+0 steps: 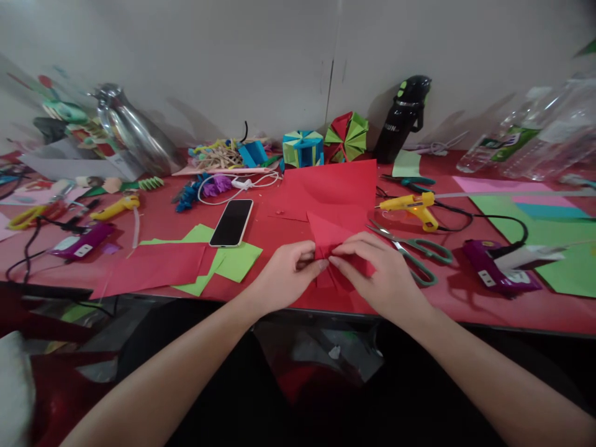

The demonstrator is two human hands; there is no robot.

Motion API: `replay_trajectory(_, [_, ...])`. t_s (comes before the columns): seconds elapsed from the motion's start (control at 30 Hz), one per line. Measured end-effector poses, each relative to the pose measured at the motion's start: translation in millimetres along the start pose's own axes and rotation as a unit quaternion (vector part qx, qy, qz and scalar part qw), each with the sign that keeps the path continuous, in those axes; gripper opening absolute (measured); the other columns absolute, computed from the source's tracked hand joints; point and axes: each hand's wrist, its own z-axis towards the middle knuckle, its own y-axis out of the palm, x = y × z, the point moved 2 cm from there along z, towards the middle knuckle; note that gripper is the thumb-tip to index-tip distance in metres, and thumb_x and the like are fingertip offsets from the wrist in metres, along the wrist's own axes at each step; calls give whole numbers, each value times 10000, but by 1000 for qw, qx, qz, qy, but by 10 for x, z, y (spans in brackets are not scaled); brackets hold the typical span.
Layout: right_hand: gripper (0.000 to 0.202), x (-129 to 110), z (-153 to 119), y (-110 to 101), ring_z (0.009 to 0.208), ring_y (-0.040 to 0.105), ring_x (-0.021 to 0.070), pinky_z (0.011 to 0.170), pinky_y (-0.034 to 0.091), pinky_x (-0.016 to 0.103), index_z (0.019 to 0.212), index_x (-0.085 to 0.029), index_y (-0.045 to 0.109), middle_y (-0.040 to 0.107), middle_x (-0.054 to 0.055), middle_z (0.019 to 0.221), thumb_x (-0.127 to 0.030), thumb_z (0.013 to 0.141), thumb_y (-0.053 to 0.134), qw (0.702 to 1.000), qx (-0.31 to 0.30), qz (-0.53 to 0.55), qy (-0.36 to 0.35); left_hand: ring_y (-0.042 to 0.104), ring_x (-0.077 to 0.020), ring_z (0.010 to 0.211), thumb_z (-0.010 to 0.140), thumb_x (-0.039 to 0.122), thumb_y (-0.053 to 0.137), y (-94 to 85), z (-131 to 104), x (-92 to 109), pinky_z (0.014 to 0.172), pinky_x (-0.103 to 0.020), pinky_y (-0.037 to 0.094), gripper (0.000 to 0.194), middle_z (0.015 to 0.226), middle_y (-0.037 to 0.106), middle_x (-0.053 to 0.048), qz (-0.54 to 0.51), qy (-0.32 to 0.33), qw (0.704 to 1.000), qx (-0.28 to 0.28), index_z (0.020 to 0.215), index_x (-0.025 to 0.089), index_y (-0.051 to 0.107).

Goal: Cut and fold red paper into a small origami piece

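Note:
A small folded piece of red paper [326, 231] is pinched between both hands near the table's front edge. My left hand [289, 273] holds its left side with thumb and curled fingers. My right hand [377, 270] grips the right side, thumb and fingertips pressed together close to the left thumb. Just behind lies a larger red sheet [333, 183]. Right of my right hand are open scissors [414, 245] with green handles and a yellow glue gun [412, 206]. Left of my left hand, a phone [231, 223] rests beside green paper pieces [239, 261] and red sheets [153, 268].
Along the wall stand a steel jug [133, 130], paper models [302, 149], a black bottle [401, 118] and plastic bottles [549, 133]. Purple power blocks [500, 267] with cables sit at both sides. Another yellow glue gun [115, 208] lies left.

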Motion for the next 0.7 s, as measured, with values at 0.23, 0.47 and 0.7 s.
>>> replay_trajectory(0.23, [67,-7,-14,58,825,617,196,743,497,333,881,-213,629,642,48,872,-207,925,579,997,-29,45,60,602,-157,765,904,307,580,45,-16,-43,684,-272,495,166,781,617,-16,38,-12,999,-8,813,169,600])
replay_trajectory(0.47, [83,-19,-29,60,817,601,198,749,469,340,859,-200,627,628,46,856,-207,926,578,998,-31,26,56,529,-118,678,893,290,601,60,-17,-44,622,-243,437,167,709,515,23,-5,-37,999,-38,786,177,541])
replay_trajectory(0.7, [80,-18,-40,83,807,585,204,740,448,348,872,-198,617,631,48,858,-210,936,571,999,-17,-8,33,462,-99,622,886,302,620,39,-17,-11,563,-229,373,220,659,440,45,-14,-42,999,-32,739,174,517])
